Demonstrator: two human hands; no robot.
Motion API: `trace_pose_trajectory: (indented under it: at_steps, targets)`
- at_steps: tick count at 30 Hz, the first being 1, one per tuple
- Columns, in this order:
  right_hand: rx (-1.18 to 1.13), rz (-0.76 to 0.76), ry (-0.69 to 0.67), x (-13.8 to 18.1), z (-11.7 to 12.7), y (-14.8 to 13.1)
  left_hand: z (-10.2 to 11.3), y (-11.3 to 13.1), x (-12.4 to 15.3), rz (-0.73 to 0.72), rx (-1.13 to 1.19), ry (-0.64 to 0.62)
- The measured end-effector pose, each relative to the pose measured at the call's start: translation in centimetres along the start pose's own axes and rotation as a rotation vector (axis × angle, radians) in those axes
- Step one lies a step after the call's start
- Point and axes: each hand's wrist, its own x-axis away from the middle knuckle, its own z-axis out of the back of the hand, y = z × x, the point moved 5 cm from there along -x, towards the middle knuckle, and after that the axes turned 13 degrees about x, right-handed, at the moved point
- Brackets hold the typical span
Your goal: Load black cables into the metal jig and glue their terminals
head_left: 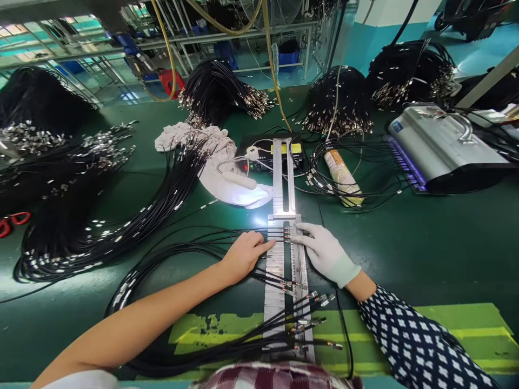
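My left hand (243, 256) is bare and lies at the left edge of a long slotted metal fixture (274, 297). Its thumb and forefinger are closed on a black cable laid across the fixture. My right hand (326, 254) wears a white glove. Its fingers are stretched and apart, with the tips at the metal cable ends (287, 233) on the fixture's right rail. Several cables lie side by side there. Nearer to me, a loose bunch of black cables (243, 343) crosses the fixture, its metal tips (302, 324) pointing right.
Large bundles of black cables (162, 200) spread to the left, with more at the back. A glowing lamp (239, 180) and a black control box (259, 148) stand beyond the fixture. At right are a spray can (343, 175) and a silver machine (441, 146) with violet light. Red-handled scissors (14, 221) lie far left.
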Motion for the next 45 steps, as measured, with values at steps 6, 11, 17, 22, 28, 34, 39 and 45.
trace_pose_trajectory:
  at_steps: [6, 11, 17, 22, 28, 34, 39, 45]
  targets:
    - [0.001, 0.012, 0.019, 0.0, 0.3, -0.2, 1.3, -0.4, 0.3, 0.163, 0.362, -0.047]
    - [-0.004, -0.005, 0.022, 0.0, 0.1, -0.2, 2.6, -0.1, 1.8, 0.325, 0.355, -0.105]
    - [-0.037, -0.026, 0.026, -0.2, 0.3, -0.1, 2.0, 0.1, 1.0, 0.316, 0.411, 0.026]
    - [-0.063, -0.035, 0.021, -0.2, 0.4, 0.0, 0.8, 0.9, -1.4, 0.136, 0.373, 0.106]
    - [-0.076, -0.052, 0.012, -0.1, 0.1, 0.2, 0.5, 0.7, -2.1, 0.065, 0.299, 0.055]
    - [-0.092, -0.052, 0.015, 0.1, -0.2, 0.4, 0.5, 0.6, -2.3, 0.053, 0.305, 0.007]
    - [-0.103, -0.051, 0.020, 0.0, -0.2, 0.4, 0.4, 0.6, -2.5, 0.098, 0.381, 0.004]
    - [-0.098, -0.056, 0.020, -0.1, 0.1, 0.2, 0.9, 0.7, -2.6, 0.116, 0.437, 0.032]
